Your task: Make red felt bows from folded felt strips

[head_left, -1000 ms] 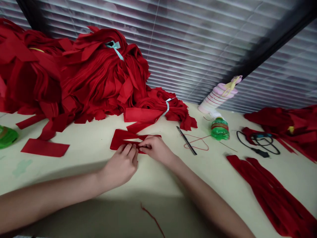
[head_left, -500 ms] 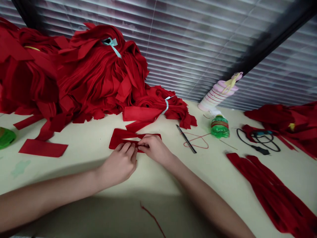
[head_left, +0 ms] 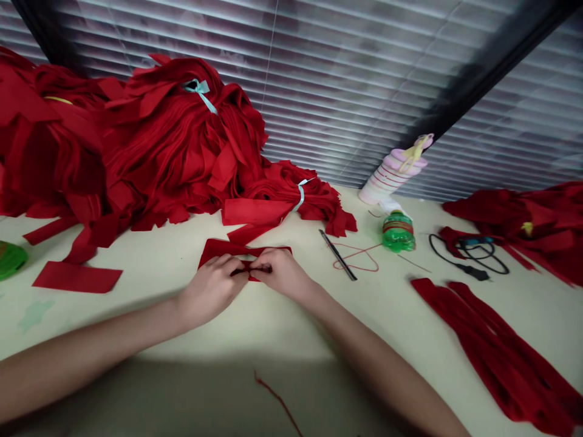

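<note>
A small red felt piece [head_left: 217, 249] lies folded on the pale table [head_left: 282, 340] in front of me. My left hand [head_left: 210, 290] and my right hand [head_left: 282, 273] meet over its near edge. The fingers of both hands are closed and pinch the middle of the red felt between them. The felt's far corners stick out beyond my fingers. Its middle is hidden under my fingertips.
A big heap of red felt strips [head_left: 136, 145] tied with pale ribbon fills the back left. A flat red rectangle [head_left: 77, 277] lies left. Right of my hands are a dark rod [head_left: 337, 263], red thread [head_left: 362, 258], a green spool [head_left: 398, 232], black scissors [head_left: 469, 258] and long red strips [head_left: 492, 346].
My left hand has moved forward and curled its fingers onto the felt's middle, next to my right hand. The felt now looks gathered at its centre.
</note>
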The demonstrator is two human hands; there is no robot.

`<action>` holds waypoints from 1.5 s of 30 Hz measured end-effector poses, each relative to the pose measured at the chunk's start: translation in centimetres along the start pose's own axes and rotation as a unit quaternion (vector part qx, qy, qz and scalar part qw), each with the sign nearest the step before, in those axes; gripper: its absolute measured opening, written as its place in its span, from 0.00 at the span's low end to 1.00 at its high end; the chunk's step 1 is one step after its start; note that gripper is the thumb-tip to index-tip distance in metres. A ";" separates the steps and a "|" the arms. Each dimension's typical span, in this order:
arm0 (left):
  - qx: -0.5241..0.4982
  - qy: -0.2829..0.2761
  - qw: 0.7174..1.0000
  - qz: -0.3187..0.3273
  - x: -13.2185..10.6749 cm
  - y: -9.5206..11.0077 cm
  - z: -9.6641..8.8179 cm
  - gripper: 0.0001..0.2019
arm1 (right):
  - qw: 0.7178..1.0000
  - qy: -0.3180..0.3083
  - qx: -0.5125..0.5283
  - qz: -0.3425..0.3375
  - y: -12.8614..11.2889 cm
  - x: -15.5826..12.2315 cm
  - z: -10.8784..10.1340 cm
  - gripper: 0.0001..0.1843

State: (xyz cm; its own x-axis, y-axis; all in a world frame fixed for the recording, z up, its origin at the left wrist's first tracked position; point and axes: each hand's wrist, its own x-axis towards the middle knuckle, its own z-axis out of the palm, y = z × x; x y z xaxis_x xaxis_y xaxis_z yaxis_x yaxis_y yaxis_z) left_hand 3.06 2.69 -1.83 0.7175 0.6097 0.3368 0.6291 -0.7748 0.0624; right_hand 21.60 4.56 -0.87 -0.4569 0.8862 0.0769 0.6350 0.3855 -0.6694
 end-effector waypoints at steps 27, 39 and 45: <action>-0.055 0.025 0.998 0.000 0.0 -0.3 0.3 0.12 | 1.000 0.012 0.002 0.024 -0.1 -0.1 0.1 0.09; -0.088 0.031 0.995 -0.022 0.2 -0.2 0.3 0.11 | 0.999 0.023 -0.032 0.020 -0.3 0.0 0.1 0.08; -0.091 0.029 0.993 -0.074 0.5 -0.1 0.6 0.11 | 0.999 0.021 -0.040 0.006 -0.3 0.0 0.0 0.07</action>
State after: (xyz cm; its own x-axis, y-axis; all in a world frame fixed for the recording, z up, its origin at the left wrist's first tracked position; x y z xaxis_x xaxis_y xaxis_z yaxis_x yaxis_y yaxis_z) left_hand 3.59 3.17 -2.23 0.5996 0.7128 0.3637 0.6585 -0.6978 0.2820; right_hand 21.39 4.42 -0.67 -0.4234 0.9002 0.1018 0.6882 0.3927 -0.6100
